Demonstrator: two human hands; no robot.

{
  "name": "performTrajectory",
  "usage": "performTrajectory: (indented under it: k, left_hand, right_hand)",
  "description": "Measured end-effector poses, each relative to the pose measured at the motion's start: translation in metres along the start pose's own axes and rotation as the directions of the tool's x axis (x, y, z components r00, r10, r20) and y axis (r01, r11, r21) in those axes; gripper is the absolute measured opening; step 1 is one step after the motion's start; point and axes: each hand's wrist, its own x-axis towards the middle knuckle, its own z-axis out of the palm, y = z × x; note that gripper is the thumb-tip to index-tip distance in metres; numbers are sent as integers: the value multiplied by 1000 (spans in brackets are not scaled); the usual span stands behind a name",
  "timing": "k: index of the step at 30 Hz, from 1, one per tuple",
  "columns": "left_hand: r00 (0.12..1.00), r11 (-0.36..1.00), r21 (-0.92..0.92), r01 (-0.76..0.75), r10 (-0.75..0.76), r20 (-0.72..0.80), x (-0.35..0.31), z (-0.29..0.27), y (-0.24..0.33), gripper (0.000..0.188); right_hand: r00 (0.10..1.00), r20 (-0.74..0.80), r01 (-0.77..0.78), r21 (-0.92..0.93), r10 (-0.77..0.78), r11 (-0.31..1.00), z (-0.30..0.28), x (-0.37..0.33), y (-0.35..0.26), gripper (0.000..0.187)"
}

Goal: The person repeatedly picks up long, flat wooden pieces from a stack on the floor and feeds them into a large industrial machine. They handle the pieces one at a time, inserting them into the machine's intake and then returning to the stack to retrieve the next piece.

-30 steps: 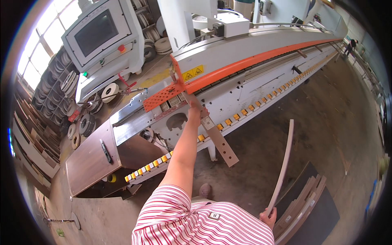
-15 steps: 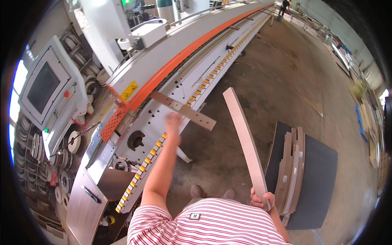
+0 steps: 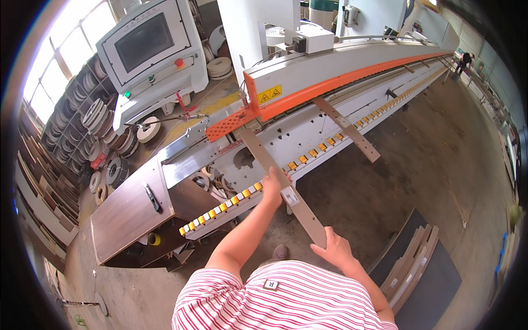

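Observation:
A long narrow wooden strip (image 3: 306, 216) with a white label slants across the yellow-and-white roller rail (image 3: 223, 208) of a long machine. Its far end lies by the orange guard (image 3: 234, 124). My left hand (image 3: 271, 188) is closed round the strip's middle, at the rail. At the near end, my right hand (image 3: 335, 248) grips the strip between thumb and fingers. Farther along the machine, a second strip (image 3: 347, 130) with holes sticks out past the rail, untouched by either hand.
Lower right, several brown strips (image 3: 410, 263) lie on a dark board (image 3: 440, 291). A control panel (image 3: 146, 47) stands at upper left, above a wooden cabinet (image 3: 129, 212) with a cutter (image 3: 152, 198) on top. Another person (image 3: 465, 62) is far off at upper right.
My right hand has brought the strip from my right side across onto the machine, and my left hand has moved onto it. The second strip sits farther along. My view has swung left.

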Motion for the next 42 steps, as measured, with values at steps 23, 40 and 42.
performTrajectory:
  k: [23,40,42]
  left_hand:
    - [995,990,114,85,-78,-64,152,-17,44,41]
    - [993,986,113,121,-119,-29,188,70,-3,47]
    - [988,988,111,111,-122,96,210,94,-33,48]
  right_hand:
    - [992,18,128,-72,-127,989,27,121,-14,57]
    - [997,-60,47,-57,-51,997,-19,156,47,57]
    - [995,-92,-51,-5,50,999,-34,153,69,60]
